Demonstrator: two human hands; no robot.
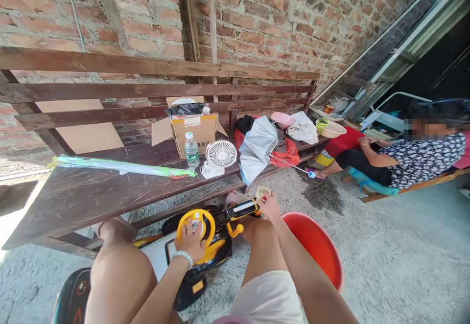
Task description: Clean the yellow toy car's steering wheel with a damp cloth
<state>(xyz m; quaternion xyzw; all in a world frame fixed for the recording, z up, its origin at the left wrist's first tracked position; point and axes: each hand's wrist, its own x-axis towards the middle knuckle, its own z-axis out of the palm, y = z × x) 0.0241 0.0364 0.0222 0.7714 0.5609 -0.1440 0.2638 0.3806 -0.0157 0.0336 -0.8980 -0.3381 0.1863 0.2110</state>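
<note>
Yellow steering wheel (193, 224) of a black toy car (220, 246) lies under the left hand (191, 242), fingers spread. Well apart, the right hand (269, 205) pinches a tan cloth (263, 192) above the toy's front. A red bucket (316, 245) stands just beside; beyond, a wooden bench (121, 192) holds a cardboard box (194, 130) and a white fan (221, 153).

Bottle (191, 151) label too small to read, toy car (216, 245) cut off below

Toy: black-and-yellow ride-on car (220, 248)
Steering wheel: round, yellow, tilted upward (191, 216)
Position: on the concrete floor (385, 255)
</note>
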